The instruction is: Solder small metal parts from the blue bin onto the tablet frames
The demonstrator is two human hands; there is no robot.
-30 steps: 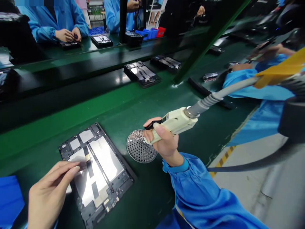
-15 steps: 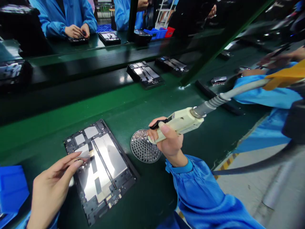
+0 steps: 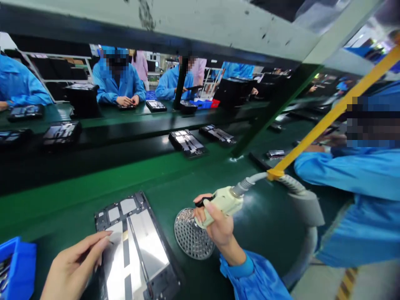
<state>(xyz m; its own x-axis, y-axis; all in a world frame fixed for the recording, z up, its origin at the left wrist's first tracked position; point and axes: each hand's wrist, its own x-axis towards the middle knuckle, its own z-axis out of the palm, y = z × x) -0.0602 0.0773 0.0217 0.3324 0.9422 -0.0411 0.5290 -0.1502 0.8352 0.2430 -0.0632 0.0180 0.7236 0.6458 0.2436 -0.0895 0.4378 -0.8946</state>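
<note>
My right hand (image 3: 220, 223) is wrapped around a cream-coloured electric screwdriver (image 3: 225, 205) with a black lever and a thick grey cable. The screwdriver's front end is over a round perforated metal plate (image 3: 195, 246), which has small screws gathered at its upper edge; my fingers hide the tip. My left hand (image 3: 79, 260) has thumb and fingers pinched together above an opened tablet (image 3: 153, 241) with silver battery panels. Something small and dark shows at the left fingertips, too small to name. The tablet lies on the green bench, its lower end cut off by the frame.
A blue bin (image 3: 25, 266) with small parts stands at the left edge. More opened tablets (image 3: 187, 141) lie on the raised ledge beyond. A yellow strap (image 3: 331, 118) holds up the cable. A co-worker's blue sleeve (image 3: 337, 179) is close on the right; other people sit opposite.
My view has tilted up, so the bench appears lower and the overhead beam shows. My right hand remains at the screw plate with the screwdriver, and my left hand remains over the tablet.
</note>
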